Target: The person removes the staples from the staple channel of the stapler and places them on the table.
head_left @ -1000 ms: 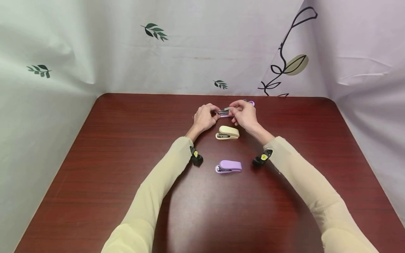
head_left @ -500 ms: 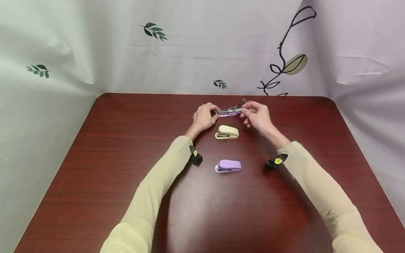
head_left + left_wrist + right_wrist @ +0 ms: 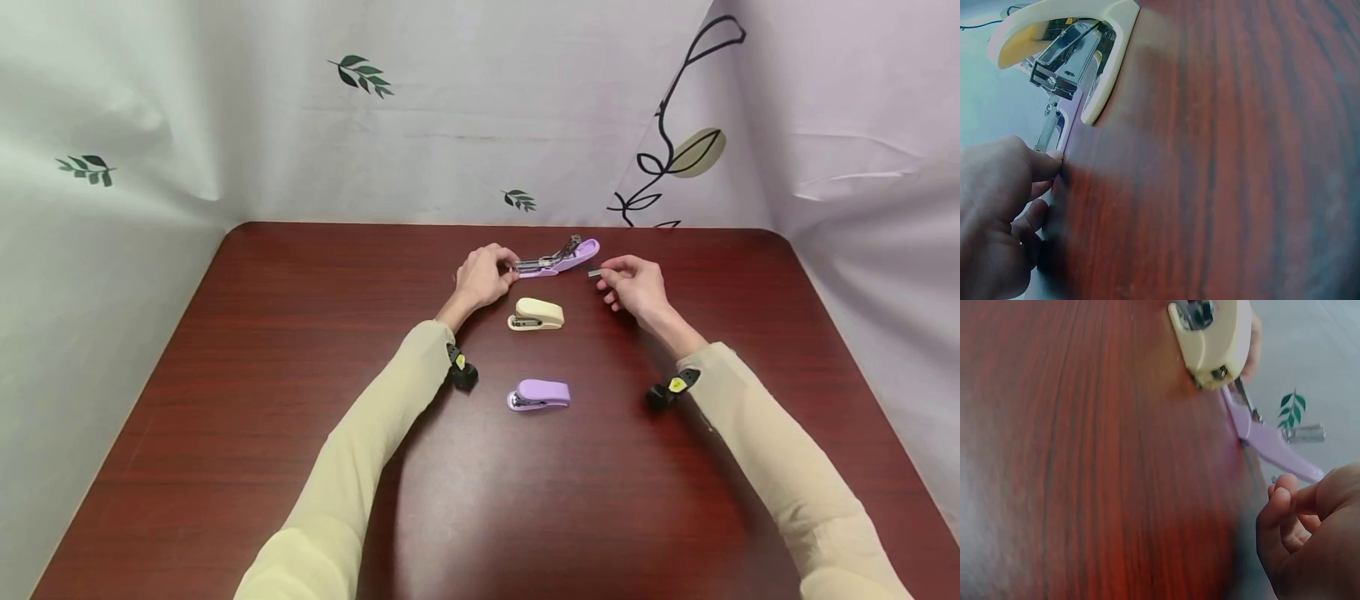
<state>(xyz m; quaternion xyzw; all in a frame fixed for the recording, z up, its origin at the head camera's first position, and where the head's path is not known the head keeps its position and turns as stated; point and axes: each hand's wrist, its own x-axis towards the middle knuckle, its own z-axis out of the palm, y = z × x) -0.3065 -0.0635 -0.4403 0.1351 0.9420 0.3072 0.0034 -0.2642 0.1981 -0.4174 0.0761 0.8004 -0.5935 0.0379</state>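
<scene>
"While the left hand point(image 3: 483, 277) is near the back edge of the dark reddish-brown wooden table point(image 3: 225, 417), what is it doing?"

"Its thumb and fingers pinch the left end of an unfolded lilac plastic stapler point(image 3: 551, 269) with a silvery metal channel. The stapler lies near that back edge, its lilac top swung back to the right, so the channel is exposed."

"And the right hand point(image 3: 636, 287)?"

"Thumb and finger pinch a short, straight, grey metal strip point(image 3: 595, 273), just to the right of the unfolded stapler and apart from it. Whether the strip touches the wood, I cannot tell."

"What sits between the two arms?"

"A compact cream plastic stapler point(image 3: 540, 312), folded, just in front of the unfolded one. Nearer the person is a folded lilac plastic stapler point(image 3: 543, 392), well apart from both hands. Both folded ones face left."
</scene>
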